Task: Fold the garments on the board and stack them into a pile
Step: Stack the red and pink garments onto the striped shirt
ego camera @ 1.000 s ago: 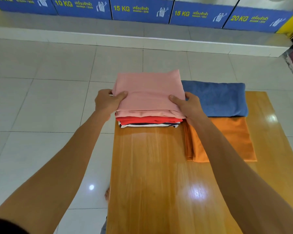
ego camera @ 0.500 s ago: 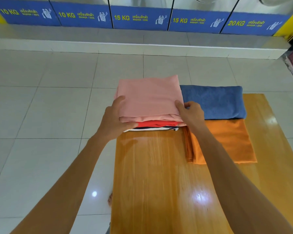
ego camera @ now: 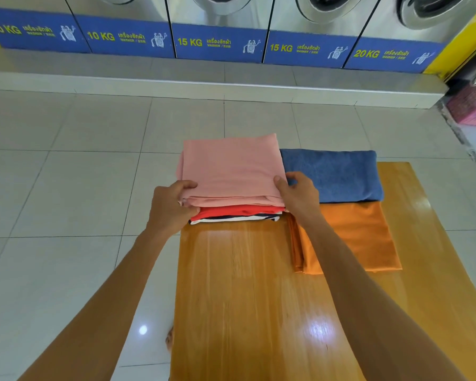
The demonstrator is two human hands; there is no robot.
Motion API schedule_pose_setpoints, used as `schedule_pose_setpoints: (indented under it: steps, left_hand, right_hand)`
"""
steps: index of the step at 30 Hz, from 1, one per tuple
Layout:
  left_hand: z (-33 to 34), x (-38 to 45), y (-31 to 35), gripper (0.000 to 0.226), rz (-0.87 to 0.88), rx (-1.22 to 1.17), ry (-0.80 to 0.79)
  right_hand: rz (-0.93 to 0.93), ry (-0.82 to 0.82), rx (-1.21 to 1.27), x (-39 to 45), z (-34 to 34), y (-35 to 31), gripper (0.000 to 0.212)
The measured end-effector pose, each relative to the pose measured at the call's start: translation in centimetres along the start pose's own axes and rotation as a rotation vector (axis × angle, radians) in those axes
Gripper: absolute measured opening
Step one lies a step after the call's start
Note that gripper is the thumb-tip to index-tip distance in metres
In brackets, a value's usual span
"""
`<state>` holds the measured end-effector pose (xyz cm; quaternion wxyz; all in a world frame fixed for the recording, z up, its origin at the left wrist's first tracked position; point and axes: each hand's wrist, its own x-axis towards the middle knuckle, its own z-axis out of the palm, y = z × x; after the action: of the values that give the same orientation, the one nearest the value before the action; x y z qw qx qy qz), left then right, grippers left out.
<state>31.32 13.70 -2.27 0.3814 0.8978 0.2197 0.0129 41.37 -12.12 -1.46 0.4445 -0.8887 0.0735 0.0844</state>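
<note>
Three folded garments stacked at the far left corner of the glossy wooden bench [ego camera: 248,298]: smooth pink rectangle [ego camera: 231,167] on top, red layer [ego camera: 237,210], striped black-and-white layer [ego camera: 231,219] lowest. Left hand [ego camera: 171,207] pinches the pink piece's near left corner; right hand [ego camera: 298,196] grips its right edge. Beside: nubbly blue folded cloth [ego camera: 333,174], sleek orange folded cloth [ego camera: 355,235].
</note>
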Motion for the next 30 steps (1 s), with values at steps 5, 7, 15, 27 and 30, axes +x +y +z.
schedule_pose_setpoints:
  steps: [5,7,15,27,30]
  left_hand:
    - [0.4,-1.0,3.1,0.057,0.236,0.352,0.069]
    - [1.6,-1.1,3.5,0.062,0.338,0.445,0.021]
    - [3.3,-1.9,0.7,0.07,0.33,0.624,-0.09]
    - [1.8,-18.7,0.0,0.064,-0.083,-0.016,-0.218]
    - [2.8,-23.8,-0.5,0.057,-0.089,-0.052,-0.222]
  right_hand:
    - [-0.375,0.2,-0.342,-0.2,0.7,-2.2,0.045]
    - [-0.475,0.15,-0.515,-0.5,1.8,-3.1,0.05]
    - [-0.403,-0.144,-0.639,-1.9,3.5,-1.6,0.055]
    - [-0.226,0.053,-0.324,-20.8,0.2,8.1,0.04]
    - [-0.211,-0.011,-0.321,-25.2,0.0,10.3,0.042]
